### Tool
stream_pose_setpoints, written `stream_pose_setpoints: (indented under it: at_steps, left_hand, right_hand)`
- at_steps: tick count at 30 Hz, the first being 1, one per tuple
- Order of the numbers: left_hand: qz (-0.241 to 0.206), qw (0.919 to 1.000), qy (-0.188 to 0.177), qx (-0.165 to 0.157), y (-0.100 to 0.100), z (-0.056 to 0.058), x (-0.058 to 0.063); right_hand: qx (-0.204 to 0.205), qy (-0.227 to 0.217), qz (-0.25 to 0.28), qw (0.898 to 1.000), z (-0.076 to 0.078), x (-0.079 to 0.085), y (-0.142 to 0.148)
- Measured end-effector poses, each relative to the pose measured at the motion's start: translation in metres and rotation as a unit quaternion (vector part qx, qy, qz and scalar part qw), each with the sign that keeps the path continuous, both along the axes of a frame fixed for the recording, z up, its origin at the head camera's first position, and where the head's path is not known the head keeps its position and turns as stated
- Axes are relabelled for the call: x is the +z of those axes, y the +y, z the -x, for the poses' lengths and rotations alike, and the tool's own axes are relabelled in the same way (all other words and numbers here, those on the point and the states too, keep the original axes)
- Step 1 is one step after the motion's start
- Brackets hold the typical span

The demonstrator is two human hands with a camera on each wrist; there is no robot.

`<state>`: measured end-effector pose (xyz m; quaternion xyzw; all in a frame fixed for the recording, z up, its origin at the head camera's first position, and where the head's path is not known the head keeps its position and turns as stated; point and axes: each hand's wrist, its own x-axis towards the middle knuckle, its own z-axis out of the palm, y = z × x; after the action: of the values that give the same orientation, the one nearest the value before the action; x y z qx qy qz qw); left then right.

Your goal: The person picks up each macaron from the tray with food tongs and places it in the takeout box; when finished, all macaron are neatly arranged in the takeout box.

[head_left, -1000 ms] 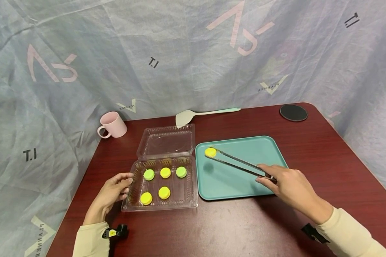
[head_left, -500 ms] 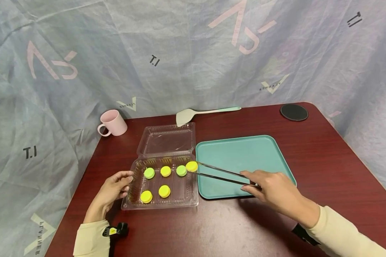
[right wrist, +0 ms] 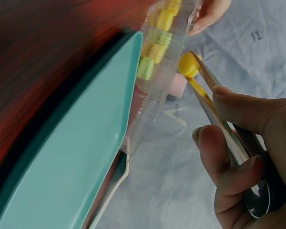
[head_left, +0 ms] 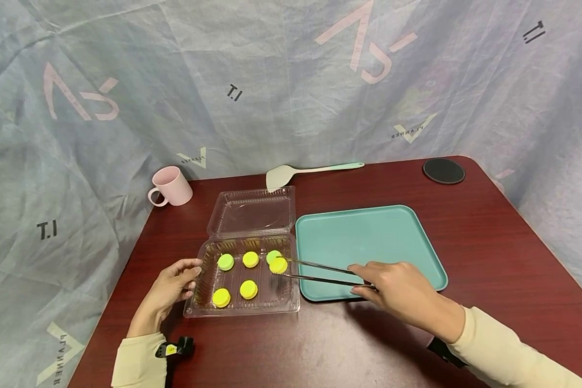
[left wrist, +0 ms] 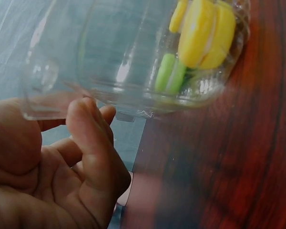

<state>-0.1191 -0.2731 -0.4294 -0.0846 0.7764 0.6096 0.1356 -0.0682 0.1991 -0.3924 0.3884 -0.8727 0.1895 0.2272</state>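
My right hand [head_left: 393,291] grips metal tongs [head_left: 325,265], whose tips pinch a yellow macaron [head_left: 278,265]. In the head view this macaron overlaps a green macaron [head_left: 273,255] at the right of the clear plastic container [head_left: 271,310]; the right wrist view shows it held above the container. Inside the container lie several macarons, among them a green one [head_left: 225,262] at left and a yellow one [head_left: 221,298] near the front. My left hand [head_left: 174,283] pinches the container's left edge between thumb and fingers, as the left wrist view [left wrist: 86,157] also shows.
The container's lid [head_left: 252,213] lies folded back behind it. Right beside it is a teal tray [head_left: 368,242]. Along the back stand a pink mug [head_left: 172,186], a white spatula [head_left: 281,177] and a black round coaster [head_left: 443,170]. A grey cloth [head_left: 291,108] hangs behind the table.
My right hand has carried the yellow macaron in the tongs leftward, from over the tray to over the container's right side. The left hand has stayed at the container's edge.
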Motion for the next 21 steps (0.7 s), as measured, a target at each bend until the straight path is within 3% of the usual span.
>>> stream_pose_setpoints:
  at_steps: [6, 21]
  left_hand:
    - [0.003, 1.0000, -0.002, 0.007, 0.000, 0.001, -0.002]
    - [-0.005, 1.0000, -0.004, 0.006, 0.000, 0.001, -0.002]
  right_hand:
    - [0.010, -0.004, -0.039, 0.999, 0.000, 0.005, -0.008]
    - [-0.014, -0.035, -0.177, 0.984, 0.003, 0.045, -0.047]
